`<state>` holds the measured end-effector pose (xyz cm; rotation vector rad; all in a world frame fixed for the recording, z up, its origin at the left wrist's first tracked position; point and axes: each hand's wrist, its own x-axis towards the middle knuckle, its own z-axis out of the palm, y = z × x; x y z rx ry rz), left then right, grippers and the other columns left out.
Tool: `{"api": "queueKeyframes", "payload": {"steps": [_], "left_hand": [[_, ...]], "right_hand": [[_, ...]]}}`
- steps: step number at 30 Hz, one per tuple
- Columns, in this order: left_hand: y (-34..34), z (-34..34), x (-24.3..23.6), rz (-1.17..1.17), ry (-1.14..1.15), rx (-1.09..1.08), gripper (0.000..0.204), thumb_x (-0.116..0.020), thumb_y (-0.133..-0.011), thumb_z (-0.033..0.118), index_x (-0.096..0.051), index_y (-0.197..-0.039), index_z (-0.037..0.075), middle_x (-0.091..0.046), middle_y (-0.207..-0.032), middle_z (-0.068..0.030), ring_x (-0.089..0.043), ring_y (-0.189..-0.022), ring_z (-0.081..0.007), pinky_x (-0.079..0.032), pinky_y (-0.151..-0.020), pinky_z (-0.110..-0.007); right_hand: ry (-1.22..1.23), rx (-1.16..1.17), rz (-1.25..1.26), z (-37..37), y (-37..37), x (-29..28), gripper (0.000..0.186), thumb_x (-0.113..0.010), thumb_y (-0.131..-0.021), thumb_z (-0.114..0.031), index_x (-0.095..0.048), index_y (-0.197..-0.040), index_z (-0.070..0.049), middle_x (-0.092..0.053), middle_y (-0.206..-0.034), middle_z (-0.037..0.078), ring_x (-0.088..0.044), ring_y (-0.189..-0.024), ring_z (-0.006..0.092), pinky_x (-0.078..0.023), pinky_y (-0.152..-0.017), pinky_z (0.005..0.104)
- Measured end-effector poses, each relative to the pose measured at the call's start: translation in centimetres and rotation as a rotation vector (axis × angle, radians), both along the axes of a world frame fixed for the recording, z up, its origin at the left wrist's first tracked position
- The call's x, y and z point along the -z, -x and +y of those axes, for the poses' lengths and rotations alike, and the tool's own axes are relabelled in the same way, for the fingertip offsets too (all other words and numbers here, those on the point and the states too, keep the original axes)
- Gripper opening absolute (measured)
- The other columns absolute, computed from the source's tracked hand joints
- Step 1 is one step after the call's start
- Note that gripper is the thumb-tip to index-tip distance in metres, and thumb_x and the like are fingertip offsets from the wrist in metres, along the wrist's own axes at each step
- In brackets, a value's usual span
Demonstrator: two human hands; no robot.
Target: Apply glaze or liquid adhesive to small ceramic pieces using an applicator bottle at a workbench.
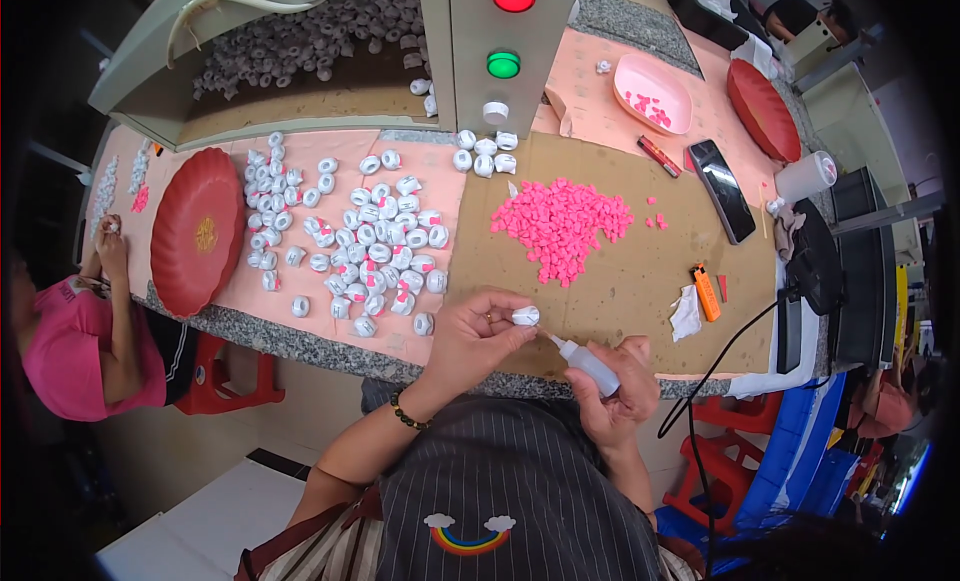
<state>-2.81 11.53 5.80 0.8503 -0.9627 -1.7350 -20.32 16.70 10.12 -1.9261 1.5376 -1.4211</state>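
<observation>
Between its thumb and fingertips, my left hand [470,339] pinches a small rounded white piece [525,317] with dark markings. My right hand [622,389] is wrapped around a translucent squeeze bottle [591,368], tilted so its thin nozzle points at the white piece. Whether the tip touches it I cannot tell. Beyond my hands, a heap of small pink pieces [560,226] lies on a brown cardboard sheet [670,351]. To the left, many similar white pieces [380,251] are spread over pink paper, several with pink parts on them.
A red scalloped tray [172,256] stands at left, near another person [90,341] in pink. Behind is a grey machine [490,31] with red and green lights. A phone [722,191], an orange lighter [707,293], crumpled tissue [686,315] and a pink dish [680,106] lie right.
</observation>
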Motion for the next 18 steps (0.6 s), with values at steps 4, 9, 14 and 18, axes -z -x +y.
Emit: {"api": "queueKeyframes", "payload": {"steps": [4,9,14,18], "left_hand": [[0.0,0.1,0.0,-0.005,-0.009,0.0,0.024,-0.062,-0.082,-0.008,-0.058,-0.105,-0.006,-0.064,-0.097,-0.0107,-0.064,-0.087,-0.0126,-0.054,-0.078,-0.024],[0.2,0.1,0.3,0.013,-0.003,-0.002,0.024,-0.061,-0.082,-0.009,-0.058,-0.105,-0.006,-0.064,-0.098,-0.0113,-0.063,-0.091,-0.0134,-0.053,-0.082,-0.025],[0.4,0.3,0.8,0.009,0.017,-0.024,0.024,-0.061,-0.082,-0.009,-0.057,-0.105,-0.006,-0.063,-0.1,-0.0116,-0.062,-0.092,-0.0136,-0.053,-0.083,-0.025],[0.5,0.3,1.0,0.017,0.019,-0.033,0.024,-0.061,-0.082,-0.01,-0.057,-0.105,-0.006,-0.063,-0.1,-0.0113,-0.062,-0.093,-0.0135,-0.052,-0.083,-0.025]], "right_hand": [[0.009,-0.001,0.015,0.0,0.0,0.0,0.028,-0.076,-0.064,-0.011,-0.063,-0.084,0.005,-0.052,-0.065,0.007,-0.042,-0.061,0.0198,-0.034,-0.061,0.0313],[0.009,-0.002,0.004,0.0,0.1,0.0,0.028,-0.076,-0.064,-0.011,-0.063,-0.083,0.005,-0.052,-0.065,0.007,-0.042,-0.06,0.0199,-0.034,-0.061,0.0312],[0.025,0.014,0.066,0.0,0.4,-0.1,0.029,-0.079,-0.066,-0.012,-0.064,-0.086,0.003,-0.06,-0.066,0.009,-0.047,-0.053,0.0219,-0.035,-0.061,0.0321],[0.044,0.005,0.058,0.1,0.7,0.4,0.029,-0.078,-0.067,-0.012,-0.064,-0.087,0.003,-0.06,-0.067,0.009,-0.046,-0.053,0.0211,-0.035,-0.058,0.0321]]}}
